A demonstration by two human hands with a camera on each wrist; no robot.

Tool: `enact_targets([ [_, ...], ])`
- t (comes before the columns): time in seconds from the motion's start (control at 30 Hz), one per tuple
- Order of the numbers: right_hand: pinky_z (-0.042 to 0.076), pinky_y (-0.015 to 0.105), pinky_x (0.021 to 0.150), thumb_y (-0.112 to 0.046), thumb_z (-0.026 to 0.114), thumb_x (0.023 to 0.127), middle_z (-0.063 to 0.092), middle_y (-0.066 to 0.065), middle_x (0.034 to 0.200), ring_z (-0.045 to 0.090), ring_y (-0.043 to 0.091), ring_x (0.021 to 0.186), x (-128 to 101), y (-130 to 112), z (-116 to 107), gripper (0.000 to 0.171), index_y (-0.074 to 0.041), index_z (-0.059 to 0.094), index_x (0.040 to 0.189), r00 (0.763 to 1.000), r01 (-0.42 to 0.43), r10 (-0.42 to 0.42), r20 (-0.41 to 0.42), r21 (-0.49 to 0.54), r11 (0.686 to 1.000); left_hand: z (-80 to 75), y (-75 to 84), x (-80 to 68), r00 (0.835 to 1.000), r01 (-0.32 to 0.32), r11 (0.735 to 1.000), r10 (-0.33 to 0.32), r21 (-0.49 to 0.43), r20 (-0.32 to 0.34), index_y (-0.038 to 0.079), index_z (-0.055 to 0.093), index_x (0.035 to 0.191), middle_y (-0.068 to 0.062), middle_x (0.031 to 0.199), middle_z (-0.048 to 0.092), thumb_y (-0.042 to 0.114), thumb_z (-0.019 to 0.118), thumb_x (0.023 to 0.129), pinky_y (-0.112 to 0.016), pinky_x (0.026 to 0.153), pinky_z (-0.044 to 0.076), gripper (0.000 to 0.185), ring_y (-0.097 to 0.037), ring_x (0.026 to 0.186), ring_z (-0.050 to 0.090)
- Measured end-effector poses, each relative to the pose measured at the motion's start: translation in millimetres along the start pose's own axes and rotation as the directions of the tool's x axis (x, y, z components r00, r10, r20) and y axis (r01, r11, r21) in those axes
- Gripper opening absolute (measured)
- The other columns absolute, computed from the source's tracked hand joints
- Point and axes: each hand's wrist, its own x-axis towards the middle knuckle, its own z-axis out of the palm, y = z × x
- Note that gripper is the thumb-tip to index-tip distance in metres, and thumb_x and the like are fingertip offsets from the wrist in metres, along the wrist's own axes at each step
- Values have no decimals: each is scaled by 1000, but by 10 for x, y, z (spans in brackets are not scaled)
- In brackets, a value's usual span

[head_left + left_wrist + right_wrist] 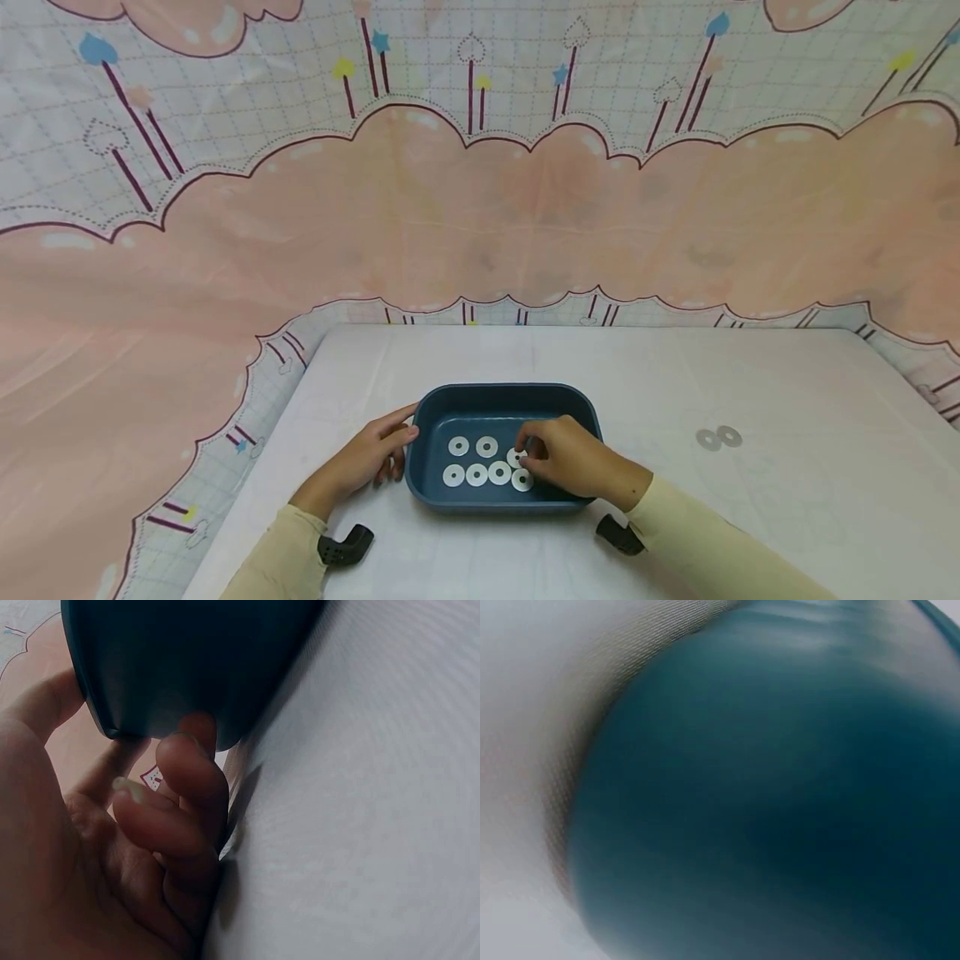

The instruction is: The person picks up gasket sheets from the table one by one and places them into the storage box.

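A dark blue rectangular tray (502, 507) with rounded corners stands on the table. Several flat silver washers (476, 475) lie on its floor, most of them in two rough rows. Inside the tray my right hand (573, 458) pinches a washer (514, 457) with thumb and fingertips, close above the front row. My left hand (367, 454) touches the tray's left end with thumb and forefinger, its other fingers loosely bent below. In the left wrist view those fingers (187, 769) are beside the tray's outer wall (180, 667). The right wrist view shows only blurred tray wall (765, 787).
Two more washers (718, 438) lie on the white tabletop (810, 500) to the right of the tray. Black wrist devices (347, 546) sit at both cuffs. Behind the table hangs a patterned pink and white curtain (480, 217).
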Motion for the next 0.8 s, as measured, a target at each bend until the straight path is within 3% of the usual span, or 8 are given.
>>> enact_targets([
  [0.47,51,20,64,-11,71,91,63,-11,82,56,3,73,-238,-105,-215,13,-14,70,103,974,73,-63,-218,36,997,-6,8,-5,1000,-2,1000,2,-4,-2,19,35,156,-8,79,59,36,48,105,-27,49,45,55,-18,57,53],
  [0.8,49,21,60,-9,71,91,59,-9,79,53,5,69,-421,6,-315,15,-16,68,104,961,18,0,-278,64,998,7,4,-8,1000,-9,1000,9,1,-4,18,36,156,-8,79,58,36,48,105,-28,48,45,55,-18,57,53],
])
